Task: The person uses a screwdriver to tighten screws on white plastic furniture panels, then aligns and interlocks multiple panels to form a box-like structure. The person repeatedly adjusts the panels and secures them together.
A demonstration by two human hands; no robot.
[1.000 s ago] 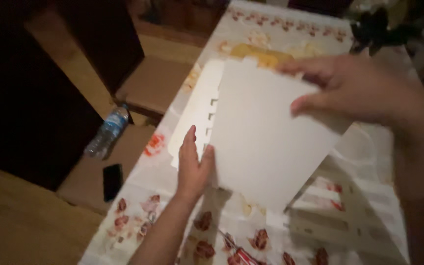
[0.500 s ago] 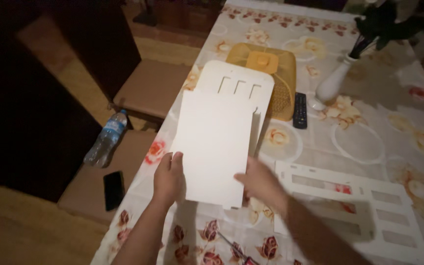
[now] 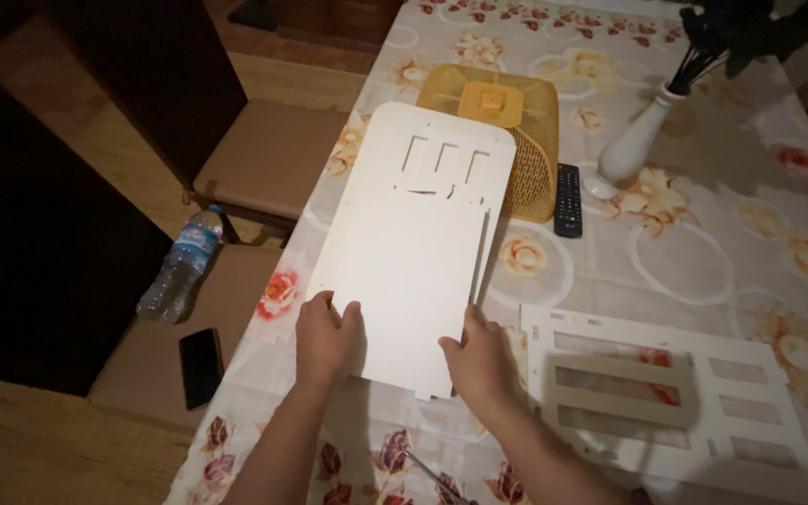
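White panels (image 3: 413,271) fill the centre of the frame, a flat stack lying on the table (image 3: 703,234), its floral cloth running from the top edge to the bottom; the upper sheet is plain, and the one beneath pokes out at the top with three small rectangular slots cut in its rounded end. Right of centre at the bottom lies a white cut-out frame (image 3: 666,393) with long rectangular openings, flat on the cloth and apart from the stack. Upper left, a chair (image 3: 268,159) with a brown padded seat is pushed up to the table edge, and a second seat (image 3: 156,346) sits lower left. Above the stack, a yellow mesh basket (image 3: 516,122) lies with the slotted sheet overlapping its lower left corner. Both hands are down at the near edge of the stack: the left hand (image 3: 327,339) with fingers curled over the lower left corner, pressing on it, the right hand (image 3: 479,360) with fingers curled against the lower right corner, thumb along the side edge. Upper right, a white vase (image 3: 633,150) holds dark stems. At far left, a clear plastic bottle (image 3: 180,266) lies on the lower seat, a black phone (image 3: 201,365) below it. A black remote (image 3: 568,199) lies between basket and vase.
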